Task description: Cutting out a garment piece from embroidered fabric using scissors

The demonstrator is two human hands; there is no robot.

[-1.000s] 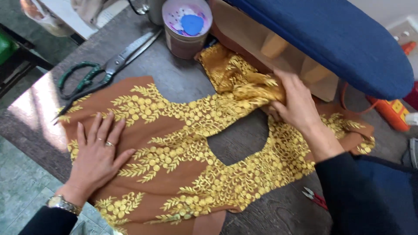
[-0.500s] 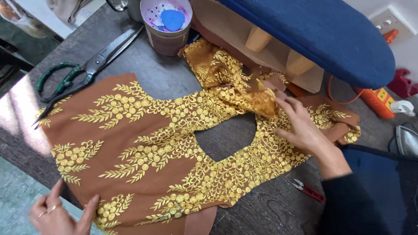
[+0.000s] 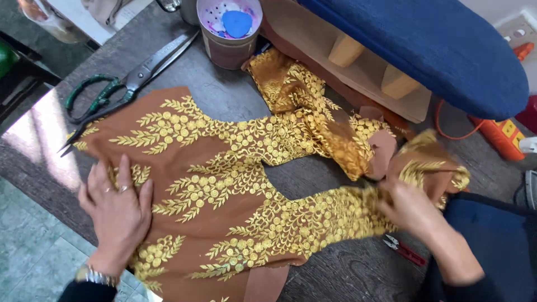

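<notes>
— Where is the cloth, and what has hold of it?

— The brown fabric piece with gold floral embroidery [image 3: 224,190] lies spread flat on the dark grey wooden table [image 3: 347,274], its curved neckline cutout facing the right. The left hand [image 3: 118,210] rests palm down on its lower left part, fingers spread wide and flat; it presses the cloth rather than gripping it. There is a ring on one finger and a metal watch [image 3: 95,275] at the wrist.

— And the other hand?

— The right hand [image 3: 411,210] is at the cloth's right end, where the lower embroidered strip runs out. It is blurred, so I cannot tell whether the fingers are closed on the fabric or only lying on it. The cloth is bunched just above and to the right of that hand, and the flat part stretches away from it to the left.

— What lies around?

— A second bunched strip of the same gold-worked fabric [image 3: 302,106] runs up toward a round brownish tub holding a blue chalk disc [image 3: 230,33]. Large scissors with green handles [image 3: 120,92] lie at the upper left, their tips just touching the cloth's edge. A blue padded pressing board on a wooden base [image 3: 425,50] stands over the upper right — an orange tool [image 3: 503,137] sits past it. Small red-handled snips [image 3: 404,250] lie on the table just below the right hand.
</notes>
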